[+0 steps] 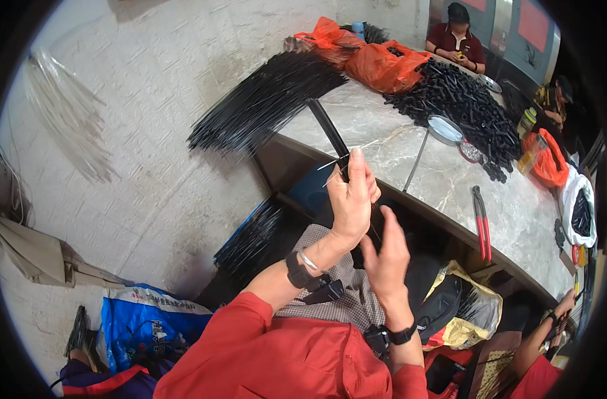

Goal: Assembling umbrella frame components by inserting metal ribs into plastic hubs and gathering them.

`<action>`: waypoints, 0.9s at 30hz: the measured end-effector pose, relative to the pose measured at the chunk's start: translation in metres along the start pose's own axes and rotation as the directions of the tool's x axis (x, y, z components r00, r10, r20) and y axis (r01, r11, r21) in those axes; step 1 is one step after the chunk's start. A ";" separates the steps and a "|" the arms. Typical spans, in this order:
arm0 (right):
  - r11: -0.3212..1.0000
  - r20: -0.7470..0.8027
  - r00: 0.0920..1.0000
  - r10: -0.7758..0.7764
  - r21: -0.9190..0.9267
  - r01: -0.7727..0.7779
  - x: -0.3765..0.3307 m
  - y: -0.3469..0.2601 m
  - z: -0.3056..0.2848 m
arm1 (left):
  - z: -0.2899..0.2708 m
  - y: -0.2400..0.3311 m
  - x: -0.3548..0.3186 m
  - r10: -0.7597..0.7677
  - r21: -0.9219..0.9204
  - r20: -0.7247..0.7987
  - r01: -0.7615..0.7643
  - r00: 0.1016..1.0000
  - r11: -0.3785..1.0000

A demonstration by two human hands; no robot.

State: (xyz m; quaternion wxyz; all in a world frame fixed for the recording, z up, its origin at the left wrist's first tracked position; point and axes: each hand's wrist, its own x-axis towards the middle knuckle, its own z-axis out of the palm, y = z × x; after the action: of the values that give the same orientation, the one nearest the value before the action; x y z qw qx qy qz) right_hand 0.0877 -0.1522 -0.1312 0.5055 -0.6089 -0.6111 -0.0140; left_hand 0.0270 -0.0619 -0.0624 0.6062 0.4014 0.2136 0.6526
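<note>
My left hand [351,194] is raised in front of me, shut on a slim bundle of long black rods [327,126] that points up and to the left. A thin white tie [330,165] crosses the bundle just above my fingers. My right hand [387,258] is just below and to the right, fingers stretched up beside the bundle's lower end. Its palm faces away, so I cannot see whether it grips anything. Both wrists wear dark bands, and my sleeves are red.
A marble table [443,179] holds a big fan of black rods [263,100], orange bags [385,66], a heap of short black tubes [466,103], metal bowls [444,128] and red-handled pliers [482,229]. Other people sit at the far end [460,41]. A blue-and-white sack [147,324] lies at the lower left.
</note>
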 end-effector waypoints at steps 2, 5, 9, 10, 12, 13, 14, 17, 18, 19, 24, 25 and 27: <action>0.989 -0.077 0.994 -0.075 -0.134 0.064 0.003 0.011 0.025 | 0.007 0.000 0.003 -0.010 0.055 -0.027 0.011 1.000 0.998; 0.988 -0.151 0.982 -0.114 -0.119 0.096 0.018 0.027 0.044 | 0.011 -0.004 0.016 0.061 0.259 -0.067 -0.041 0.996 0.965; 0.995 -0.117 0.993 -0.030 0.086 0.040 0.046 0.044 0.043 | 0.024 -0.019 0.040 0.123 0.259 -0.001 -0.119 0.992 0.958; 0.987 -0.123 0.992 0.007 0.158 0.012 0.051 0.049 0.038 | 0.034 -0.024 0.042 0.153 0.251 0.023 -0.154 0.988 0.956; 0.959 -0.131 0.988 0.084 0.280 -0.045 0.054 0.066 0.031 | 0.049 -0.029 0.039 0.113 0.332 0.098 -0.140 0.989 0.933; 0.940 -0.133 0.984 0.117 0.334 -0.067 0.054 0.074 0.029 | 0.057 -0.029 0.037 0.102 0.436 0.150 -0.159 0.983 0.886; 0.874 -0.071 0.979 0.193 0.466 -0.139 0.052 0.080 0.027 | 0.056 -0.037 0.037 0.090 0.449 0.191 -0.168 0.978 0.878; 0.819 0.070 0.963 0.259 0.514 -0.257 0.038 0.104 0.024 | 0.054 -0.058 0.036 -0.003 0.421 0.274 -0.117 0.962 0.899; 0.818 0.070 0.961 0.266 0.511 -0.264 0.034 0.104 0.024 | 0.045 -0.075 0.037 0.037 0.395 0.331 -0.174 0.943 0.902; 0.717 0.116 0.944 0.310 0.623 -0.312 0.026 0.102 0.022 | 0.043 -0.082 0.037 0.076 0.364 0.386 -0.228 0.919 0.903; 0.436 0.288 0.866 0.408 0.773 -0.462 0.004 0.096 0.022 | 0.023 -0.085 0.023 -0.225 0.439 0.412 0.024 0.883 0.898; 0.464 0.263 0.870 0.416 0.762 -0.452 0.004 0.094 0.022 | 0.018 -0.085 0.025 -0.256 0.504 0.455 -0.009 0.853 0.864; 0.558 0.246 0.874 0.420 0.689 -0.462 -0.010 0.099 0.024 | 0.004 -0.085 0.013 -0.352 0.453 0.458 0.127 0.816 0.883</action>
State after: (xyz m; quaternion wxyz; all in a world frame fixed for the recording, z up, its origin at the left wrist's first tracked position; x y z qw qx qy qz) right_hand 0.1456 -0.1190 -0.2089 0.6755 -0.4893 -0.4060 0.3734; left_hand 0.0842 -0.0354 -0.1216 0.6242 0.6495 0.2181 0.3754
